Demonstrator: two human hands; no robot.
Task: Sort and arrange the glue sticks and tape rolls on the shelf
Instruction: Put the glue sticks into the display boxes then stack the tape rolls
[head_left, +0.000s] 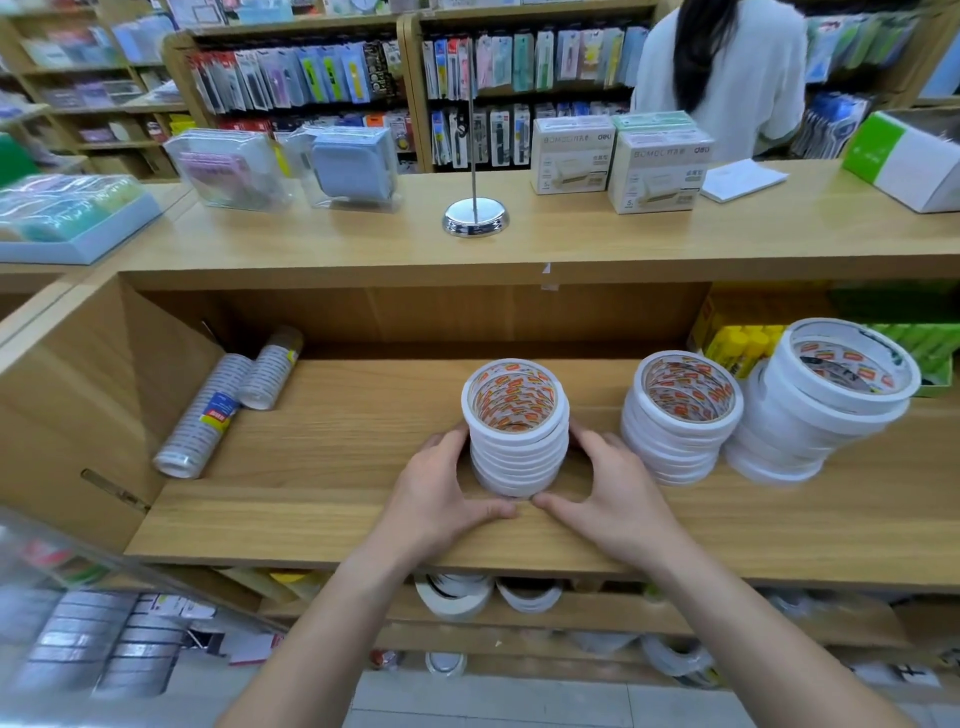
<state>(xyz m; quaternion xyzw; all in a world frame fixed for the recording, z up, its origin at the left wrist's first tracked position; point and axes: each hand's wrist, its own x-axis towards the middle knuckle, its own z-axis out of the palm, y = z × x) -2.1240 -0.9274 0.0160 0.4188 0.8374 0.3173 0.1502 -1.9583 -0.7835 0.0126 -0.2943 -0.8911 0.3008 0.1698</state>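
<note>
A stack of white tape rolls (519, 441) stands upright in the middle of the wooden shelf (322, 525). My left hand (441, 493) cups its left side and my right hand (613, 493) cups its right side, thumbs meeting in front at its base. A second stack of white rolls (675, 431) stands to the right. Further right, a wider, leaning stack (815, 410) stands by it. Yellow glue sticks (743, 345) sit in a box at the back right. Two wrapped sleeves of tape (208, 415) lie at the shelf's left end.
Green glue sticks (930, 343) fill the far right corner. A counter above carries a chrome stand (475, 221), white boxes (618, 161) and clear cases (291, 166). A person in white (727, 73) stands behind it. More tape rolls (457, 592) lie on the lower shelf.
</note>
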